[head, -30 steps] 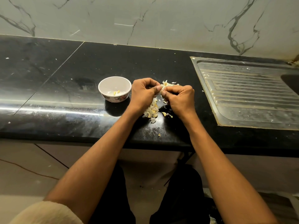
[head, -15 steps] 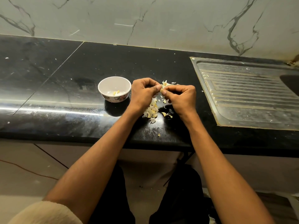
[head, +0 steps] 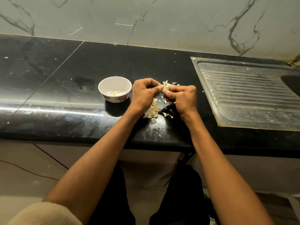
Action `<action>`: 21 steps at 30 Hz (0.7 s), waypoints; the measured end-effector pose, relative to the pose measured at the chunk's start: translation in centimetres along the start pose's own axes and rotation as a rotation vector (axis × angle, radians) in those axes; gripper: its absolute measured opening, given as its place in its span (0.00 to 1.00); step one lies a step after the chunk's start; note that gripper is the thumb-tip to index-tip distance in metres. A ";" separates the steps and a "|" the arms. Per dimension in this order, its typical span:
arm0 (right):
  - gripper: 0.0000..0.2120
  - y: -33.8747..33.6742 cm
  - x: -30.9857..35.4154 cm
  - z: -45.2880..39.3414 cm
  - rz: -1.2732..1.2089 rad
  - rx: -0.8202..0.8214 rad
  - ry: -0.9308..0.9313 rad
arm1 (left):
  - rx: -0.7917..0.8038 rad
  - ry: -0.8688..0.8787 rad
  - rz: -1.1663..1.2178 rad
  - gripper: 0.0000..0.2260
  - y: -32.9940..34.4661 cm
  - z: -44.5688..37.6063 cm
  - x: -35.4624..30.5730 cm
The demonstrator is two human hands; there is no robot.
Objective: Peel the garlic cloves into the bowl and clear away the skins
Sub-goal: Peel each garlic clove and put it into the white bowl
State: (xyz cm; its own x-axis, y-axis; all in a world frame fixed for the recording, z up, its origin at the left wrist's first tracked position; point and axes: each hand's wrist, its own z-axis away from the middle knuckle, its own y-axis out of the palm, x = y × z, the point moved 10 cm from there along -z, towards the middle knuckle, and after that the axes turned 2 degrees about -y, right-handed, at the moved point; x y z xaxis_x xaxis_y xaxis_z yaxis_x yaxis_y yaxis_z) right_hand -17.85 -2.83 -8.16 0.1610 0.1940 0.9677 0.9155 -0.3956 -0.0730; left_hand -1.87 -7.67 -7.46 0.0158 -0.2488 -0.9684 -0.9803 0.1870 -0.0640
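Note:
My left hand (head: 144, 93) and my right hand (head: 182, 98) meet above the black counter, fingertips pinching one small garlic clove (head: 162, 89) between them. The clove is mostly hidden by my thumbs. Under my hands lies a pile of unpeeled garlic cloves (head: 152, 111). Loose papery skins (head: 168, 83) are scattered behind my fingers. A small white bowl (head: 105, 85) with a floral outside stands just left of my left hand and holds two peeled cloves (head: 116, 93).
The black stone counter (head: 65, 82) runs left to right, its front edge close to my forearms. A steel sink drainboard (head: 250, 96) is set into it at the right. A marble wall (head: 146, 20) rises behind. A few skin bits (head: 159, 135) lie near the edge.
My hands stay together over the garlic pile. The right hand's fingers have shifted slightly against the clove. Bowl and pile have not moved.

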 end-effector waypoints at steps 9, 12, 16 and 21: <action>0.06 0.3 -1.2 0.0 -0.126 0.064 0.148 | 0.081 -0.001 0.005 0.11 0.8 -0.1 0.0; 0.07 0.3 -1.0 0.2 -0.119 0.076 0.157 | 0.084 0.020 -0.029 0.10 1.0 -0.2 0.0; 0.04 -0.1 -0.3 0.1 -0.048 0.017 0.049 | 0.037 0.025 -0.092 0.11 0.7 -0.5 0.5; 0.05 -0.5 1.1 0.1 0.046 -0.050 -0.127 | 0.034 -0.003 -0.101 0.14 0.8 -0.6 0.8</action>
State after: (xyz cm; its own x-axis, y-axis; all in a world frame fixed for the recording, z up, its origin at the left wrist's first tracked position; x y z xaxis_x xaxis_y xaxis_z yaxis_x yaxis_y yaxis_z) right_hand -18.07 -2.32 -7.07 0.2507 0.2859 0.9249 0.8871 -0.4503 -0.1013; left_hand -2.76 -8.31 -8.12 0.1149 -0.2651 -0.9574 -0.9663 0.1935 -0.1695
